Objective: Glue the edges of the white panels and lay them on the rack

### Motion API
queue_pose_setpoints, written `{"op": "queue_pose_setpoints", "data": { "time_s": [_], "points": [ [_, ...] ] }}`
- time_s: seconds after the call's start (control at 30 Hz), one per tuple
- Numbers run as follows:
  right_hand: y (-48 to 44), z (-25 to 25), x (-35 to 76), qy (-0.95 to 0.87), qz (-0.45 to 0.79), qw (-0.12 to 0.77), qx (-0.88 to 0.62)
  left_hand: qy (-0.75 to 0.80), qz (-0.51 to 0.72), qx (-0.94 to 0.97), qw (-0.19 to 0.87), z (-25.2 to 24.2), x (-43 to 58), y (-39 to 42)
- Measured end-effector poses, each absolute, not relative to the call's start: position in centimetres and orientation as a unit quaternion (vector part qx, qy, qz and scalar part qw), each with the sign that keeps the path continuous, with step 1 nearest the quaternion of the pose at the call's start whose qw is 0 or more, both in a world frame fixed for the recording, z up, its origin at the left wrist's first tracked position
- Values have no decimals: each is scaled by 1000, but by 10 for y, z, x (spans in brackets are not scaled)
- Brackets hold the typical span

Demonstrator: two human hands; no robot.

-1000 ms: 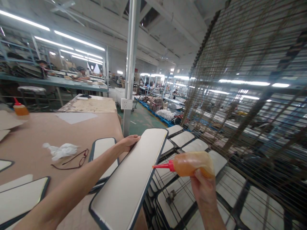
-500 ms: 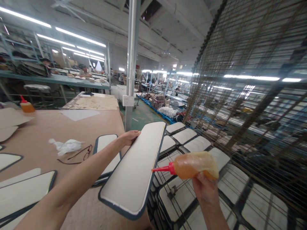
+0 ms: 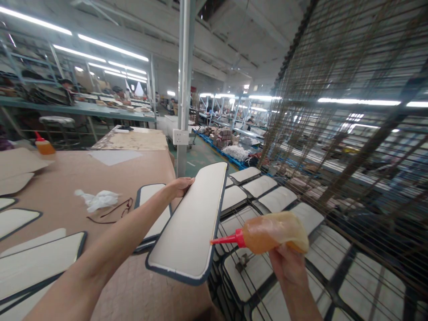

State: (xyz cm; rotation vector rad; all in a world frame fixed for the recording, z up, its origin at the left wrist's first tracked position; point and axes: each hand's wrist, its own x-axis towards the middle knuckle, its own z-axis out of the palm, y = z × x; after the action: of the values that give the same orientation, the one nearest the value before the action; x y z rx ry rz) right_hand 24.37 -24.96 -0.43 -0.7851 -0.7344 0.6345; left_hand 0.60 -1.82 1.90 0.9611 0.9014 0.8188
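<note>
My left hand (image 3: pixel 182 185) grips the far left edge of a long white panel (image 3: pixel 190 223) with a dark blue rim and rounded corners. The panel is held up at a slant, over the table's right side. In my right hand (image 3: pixel 286 263) is a squeeze bottle (image 3: pixel 272 232) of amber liquid, lying on its side. Its red nozzle tip meets the panel's right edge, where white meets dark rim. My right fingers are partly hidden behind the bottle.
Similar panels lie on the brown table (image 3: pixel 123 276) and on a wire rack (image 3: pixel 249 285) at right. Eyeglasses (image 3: pixel 117 211), crumpled white tissue (image 3: pixel 98 200) and a second bottle (image 3: pixel 45 146) rest on the table. A metal post (image 3: pixel 183 80) stands ahead; upright wire grids (image 3: pixel 334 111) rise at right.
The panel's near end has risen and shifted slightly right. The nozzle tip stays at its right edge, a little nearer the near end. The whole view has shifted slightly.
</note>
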Motion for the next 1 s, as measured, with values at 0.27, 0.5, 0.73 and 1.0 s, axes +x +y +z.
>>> {"op": "queue_pose_setpoints", "data": {
  "time_s": [0.27,0.5,0.73,1.0],
  "points": [
    [-253,-11,243,-346,298,812,-364,445,355,421,706,21,0,-18],
    [-255,-10,241,-349,322,807,-352,463,375,393,701,18,-4,-17],
    [-258,-15,242,-343,319,808,-358,480,394,345,704,11,-9,-17],
    [-264,-16,243,-339,311,812,-361,489,428,270,711,1,-15,-15]
  ]
}}
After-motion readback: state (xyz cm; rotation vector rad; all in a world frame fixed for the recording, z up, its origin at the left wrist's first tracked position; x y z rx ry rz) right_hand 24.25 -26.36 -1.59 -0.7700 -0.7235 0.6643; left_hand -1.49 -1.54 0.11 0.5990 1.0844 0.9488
